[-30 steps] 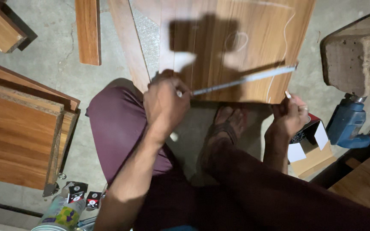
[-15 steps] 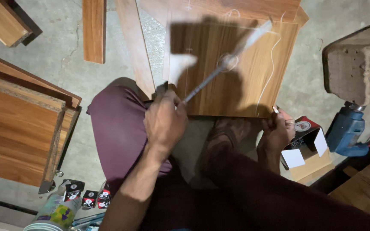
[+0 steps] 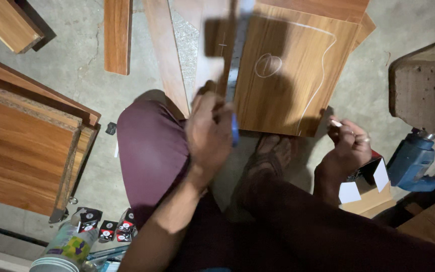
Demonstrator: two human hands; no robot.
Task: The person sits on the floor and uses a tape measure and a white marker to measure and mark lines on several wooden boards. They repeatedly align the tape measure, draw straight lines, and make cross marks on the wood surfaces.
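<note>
Fingers of left hand [image 3: 208, 132] clamp metal ruler [image 3: 235, 55], swung upright across board [image 3: 293, 70]; right hand [image 3: 349, 146] pinches chalk [image 3: 336, 123].

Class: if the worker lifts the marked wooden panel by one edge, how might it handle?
The wooden panel looks flat and broad, so probably stiff, not floppy. Its smooth laminate face may be slippery. Lying flat on the concrete floor, it should slide rather than roll or tip.

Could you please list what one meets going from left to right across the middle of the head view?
Stacked brown wooden boards → maroon-trousered knee → left hand holding a metal ruler → chalk-marked wooden panel → right hand holding white chalk → blue power tool.
</note>
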